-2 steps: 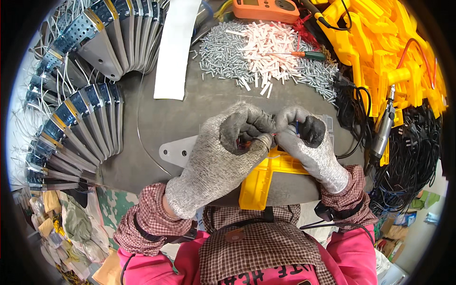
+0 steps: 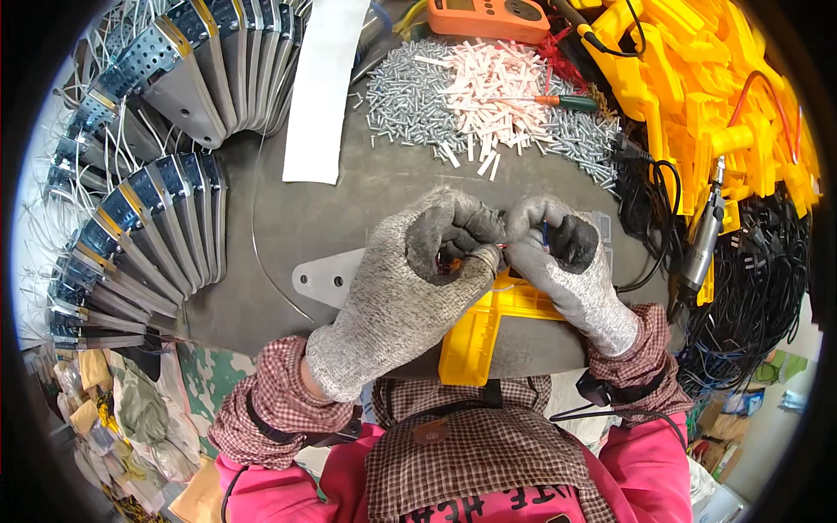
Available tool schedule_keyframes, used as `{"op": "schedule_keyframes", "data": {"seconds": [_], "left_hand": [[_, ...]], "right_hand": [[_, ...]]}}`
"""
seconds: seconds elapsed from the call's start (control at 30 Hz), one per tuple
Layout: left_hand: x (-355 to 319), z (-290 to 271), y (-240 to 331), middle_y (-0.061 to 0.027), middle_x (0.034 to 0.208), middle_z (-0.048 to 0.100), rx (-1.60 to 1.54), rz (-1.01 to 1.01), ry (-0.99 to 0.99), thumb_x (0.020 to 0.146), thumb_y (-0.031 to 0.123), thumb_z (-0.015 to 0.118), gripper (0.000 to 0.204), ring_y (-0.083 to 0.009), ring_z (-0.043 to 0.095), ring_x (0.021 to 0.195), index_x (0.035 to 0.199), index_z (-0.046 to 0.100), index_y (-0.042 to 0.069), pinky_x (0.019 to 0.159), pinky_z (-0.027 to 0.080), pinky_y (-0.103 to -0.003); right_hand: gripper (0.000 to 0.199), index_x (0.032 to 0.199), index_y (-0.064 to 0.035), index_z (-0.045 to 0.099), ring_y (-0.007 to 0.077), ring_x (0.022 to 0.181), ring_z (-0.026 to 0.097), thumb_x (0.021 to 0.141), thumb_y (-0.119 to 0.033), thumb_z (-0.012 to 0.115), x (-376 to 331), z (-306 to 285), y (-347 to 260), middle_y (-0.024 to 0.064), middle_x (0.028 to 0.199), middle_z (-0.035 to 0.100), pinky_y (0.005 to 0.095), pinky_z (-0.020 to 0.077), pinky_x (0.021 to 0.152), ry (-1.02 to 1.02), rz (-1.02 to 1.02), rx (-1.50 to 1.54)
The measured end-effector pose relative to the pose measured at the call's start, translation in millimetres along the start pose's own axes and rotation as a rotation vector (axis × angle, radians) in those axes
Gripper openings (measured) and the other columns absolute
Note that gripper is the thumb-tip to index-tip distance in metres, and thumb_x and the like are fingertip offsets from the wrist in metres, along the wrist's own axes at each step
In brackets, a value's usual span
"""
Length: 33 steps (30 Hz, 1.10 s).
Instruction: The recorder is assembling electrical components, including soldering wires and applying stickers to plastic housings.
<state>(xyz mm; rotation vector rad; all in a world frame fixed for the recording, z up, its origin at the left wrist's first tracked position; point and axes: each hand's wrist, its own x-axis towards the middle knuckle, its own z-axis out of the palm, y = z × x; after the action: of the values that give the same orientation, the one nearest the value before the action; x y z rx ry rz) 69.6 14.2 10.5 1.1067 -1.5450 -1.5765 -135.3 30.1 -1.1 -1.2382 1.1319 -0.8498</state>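
Both of my hands wear grey knit gloves with dark, worn palms, and their fingertips meet above the bench. My left hand (image 2: pixel 410 279) is closed, with thumb and fingers pinched; bits of red and orange wire show inside its curl. My right hand (image 2: pixel 567 266) is closed too, pinching at the same spot, with a short piece of blue wire (image 2: pixel 547 234) between its fingers. The wire ends are mostly hidden by the gloves. Beneath the hands lies a yellow plastic housing (image 2: pixel 475 344). A grey metal plate with holes (image 2: pixel 327 277) sticks out from under my left hand.
Grey metal blades with wires (image 2: pixel 174 235) stand fanned at the left. A white strip (image 2: pixel 323 96), screws (image 2: pixel 405 91), pale pink sleeves (image 2: pixel 497 83), a screwdriver (image 2: pixel 575 102) and an orange meter (image 2: pixel 488 19) lie behind. Yellow housings (image 2: pixel 697 87), a power driver (image 2: pixel 704 244) and black cables (image 2: pixel 750 296) are at the right.
Almost nothing differs. My left thumb and wrist have shifted very slightly; both hands stay pinched together in the same place.
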Motion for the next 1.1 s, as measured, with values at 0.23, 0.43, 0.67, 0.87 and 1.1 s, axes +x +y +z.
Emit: {"op": "schedule_keyframes", "data": {"seconds": [0.23,0.43,0.67,0.87,1.1], "left_hand": [[-2,3,-3,-0.0067,0.101,0.065,0.102,0.149,0.021,0.088,-0.005,0.065,0.02,-0.0124,0.063,0.096,0.107,0.061,0.0,0.088,0.052,-0.026],[-15,-1,2,-0.0054,0.101,0.06,1.153,0.835,0.057,0.085,-0.004,0.066,0.027,-0.0139,0.059,0.1,0.11,0.059,0.003,0.091,0.049,-0.028],[-4,-15,11,-0.0042,0.096,0.06,-0.165,-0.05,-0.144,0.088,0.002,0.067,0.031,-0.0148,0.064,0.089,0.114,0.051,0.002,0.084,0.054,-0.03],[-9,-8,-12,-0.0059,0.1,0.064,0.487,0.483,-0.029,0.09,0.014,0.07,0.018,-0.0275,0.064,0.101,0.106,0.062,0.01,0.104,0.041,-0.042],[3,-4,-2,-0.0049,0.094,0.06,0.731,0.707,0.031,0.083,0.003,0.066,0.043,-0.0247,0.061,0.09,0.122,0.05,0.008,0.093,0.047,-0.045]], "right_hand": [[0.011,0.104,-0.0025,0.062,0.0051,0.087,0.056,0.092,-0.003,0.063,0,7,0,-0.0024,0.096,0.061,0.0213,0.0474,0.076,0.074,-0.065,0.042],[0.01,0.097,-0.0031,0.061,0.0094,0.079,0.056,0.088,-0.001,0.061,3,11,-7,0.0024,0.087,0.06,0.0264,0.0478,0.072,-0.034,0.127,-0.021],[0.011,0.093,-0.0048,0.059,0.0108,0.075,0.055,0.084,0.002,0.061,0,17,5,0.003,0.083,0.057,0.027,0.0457,0.068,0.071,-0.421,-0.361],[0.011,0.099,-0.0056,0.057,0.008,0.08,0.051,0.089,-0.001,0.059,-6,18,1,-0.0008,0.086,0.055,0.0248,0.0439,0.075,0.042,-0.008,-0.01],[0.016,0.09,-0.0053,0.06,0.0062,0.067,0.051,0.081,0.003,0.069,-1,13,1,0.003,0.081,0.058,0.0247,0.0432,0.059,0.167,-0.204,-0.202]]}}
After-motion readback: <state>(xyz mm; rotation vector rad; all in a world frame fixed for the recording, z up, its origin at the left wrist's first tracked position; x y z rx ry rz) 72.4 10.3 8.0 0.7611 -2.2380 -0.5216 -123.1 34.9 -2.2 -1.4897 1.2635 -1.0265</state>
